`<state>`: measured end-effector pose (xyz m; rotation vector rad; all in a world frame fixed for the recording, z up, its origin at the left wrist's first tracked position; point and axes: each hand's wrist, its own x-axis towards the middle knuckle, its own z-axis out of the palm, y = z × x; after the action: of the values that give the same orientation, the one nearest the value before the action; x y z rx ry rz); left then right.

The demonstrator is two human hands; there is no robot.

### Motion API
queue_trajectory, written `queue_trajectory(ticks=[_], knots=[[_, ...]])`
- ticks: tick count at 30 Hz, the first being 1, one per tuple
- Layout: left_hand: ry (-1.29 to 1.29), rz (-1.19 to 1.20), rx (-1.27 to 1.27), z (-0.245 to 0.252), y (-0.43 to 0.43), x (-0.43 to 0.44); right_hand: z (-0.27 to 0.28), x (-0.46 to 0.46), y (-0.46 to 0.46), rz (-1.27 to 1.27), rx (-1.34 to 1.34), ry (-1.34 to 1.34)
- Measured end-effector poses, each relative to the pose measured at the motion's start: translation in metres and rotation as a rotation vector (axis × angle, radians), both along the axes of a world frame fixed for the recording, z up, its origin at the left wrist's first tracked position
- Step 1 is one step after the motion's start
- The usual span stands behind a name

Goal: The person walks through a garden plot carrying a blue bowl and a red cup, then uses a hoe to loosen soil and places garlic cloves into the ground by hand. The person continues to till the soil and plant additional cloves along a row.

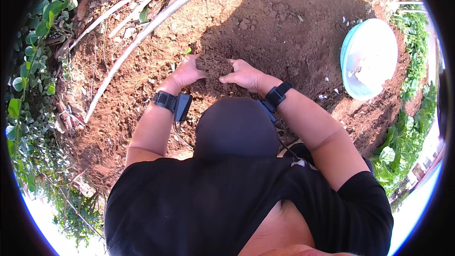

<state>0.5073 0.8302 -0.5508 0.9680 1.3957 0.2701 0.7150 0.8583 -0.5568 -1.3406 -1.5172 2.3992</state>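
My left hand (pixel 187 70) and my right hand (pixel 245 75) face each other above the dug ground. Between them is a dark, crumbly clump of soil (pixel 214 64), held from both sides. The thumbs show at its near edge, while most of the fingers are hidden by the soil. Both wrists wear black straps with small devices and cables. Loose brown soil (pixel 280 39) spreads beyond my hands, partly in shadow. My dark-clothed knee (pixel 236 128) is just below the hands.
A pale teal basin (pixel 344 55) stands tilted at the right, with overexposed white matter inside. Long pale poles (pixel 142 35) arch over the ground at the left. Leafy shrubs (pixel 33 78) border the left side, and green leafy plants (pixel 401 149) the right. White flakes dot the soil near the basin.
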Motion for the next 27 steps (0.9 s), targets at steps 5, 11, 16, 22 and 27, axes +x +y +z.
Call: queue_trajectory(ticks=[5, 11, 16, 22, 27], knots=[[0.843, -0.358, 0.110, 0.051, -0.014, -0.061, 0.006, 0.010, 0.036, 0.384, 0.468, -0.116], [0.611, -0.440, 0.473, 0.012, 0.042, 0.013, -0.006, 0.075, 0.150, 0.010, 0.822, -0.887], [0.746, -0.624, 0.489, -0.018, 0.077, 0.085, -0.021, 0.051, 0.136, 0.117, 0.518, -0.941], [0.682, -1.050, 0.370, -0.013, 0.030, 0.057, -0.019, 0.106, 0.022, 0.657, 0.961, -0.700], [0.861, -0.763, 0.336, -0.003, 0.040, 0.034, -0.007, 0.171, 0.054, -0.047, 0.876, -0.962]])
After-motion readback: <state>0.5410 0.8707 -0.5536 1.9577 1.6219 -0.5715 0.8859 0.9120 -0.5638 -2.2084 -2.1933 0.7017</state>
